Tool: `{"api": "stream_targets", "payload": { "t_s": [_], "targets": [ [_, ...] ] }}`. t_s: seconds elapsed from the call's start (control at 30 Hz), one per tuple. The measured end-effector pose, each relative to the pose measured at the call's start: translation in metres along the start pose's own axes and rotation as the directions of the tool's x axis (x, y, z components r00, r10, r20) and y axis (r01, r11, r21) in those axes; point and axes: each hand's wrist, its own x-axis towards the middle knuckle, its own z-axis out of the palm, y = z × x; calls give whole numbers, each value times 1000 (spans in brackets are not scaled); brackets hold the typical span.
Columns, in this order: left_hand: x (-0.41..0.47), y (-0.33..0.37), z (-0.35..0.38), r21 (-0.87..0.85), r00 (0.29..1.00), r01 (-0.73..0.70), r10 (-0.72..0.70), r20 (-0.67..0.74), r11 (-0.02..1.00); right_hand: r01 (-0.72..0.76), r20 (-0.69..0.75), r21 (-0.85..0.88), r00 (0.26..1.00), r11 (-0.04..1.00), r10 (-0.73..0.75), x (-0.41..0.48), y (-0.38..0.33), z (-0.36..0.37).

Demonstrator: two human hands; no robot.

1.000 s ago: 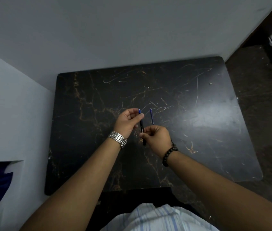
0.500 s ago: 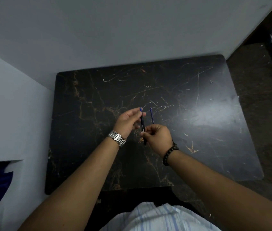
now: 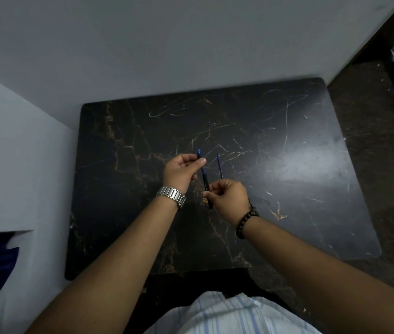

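My left hand pinches the slim black-and-blue plastic pen barrel near its top; my right hand, fingers curled, pinches its lower part and also grips the thin blue ink refill, upright just beside it, above the glossy black marbled bench. Smooth and narrow, the refill could slip from my crowded fingers, or bend if it meets the barrel askew.

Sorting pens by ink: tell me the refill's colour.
Blue; the refill shows best in the head view.
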Motion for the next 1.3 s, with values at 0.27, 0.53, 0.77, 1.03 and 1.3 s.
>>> {"api": "stream_targets", "payload": {
  "t_s": [0.27, 0.53, 0.77, 1.03, 1.3],
  "targets": [
    [10, 27, -15, -185, 994, 28, -46, -96, 982, 6, 22, -50, 1000, 999, -5, -5, 10, 6],
    [21, 35, -37, -413, 988, 34, -94, -125, 910, 43, 17, -95, 999, 995, -42, -7, 16, 13],
    [28, -32, -39, 202, 962, 263, -241, -129, 943, 33, 34, -77, 999, 996, -30, -6, 19, 11],
    [29, -83, -37, 543, 964, 266, -207, -169, 796, 6, 43, -79, 999, 997, -2, -6, 22, 9],
    [34, -80, -38, 578, 963, 268, -195, -187, 770, 4, 42, -97, 999, 995, 1, -6, 28, 7]
  ]
}}
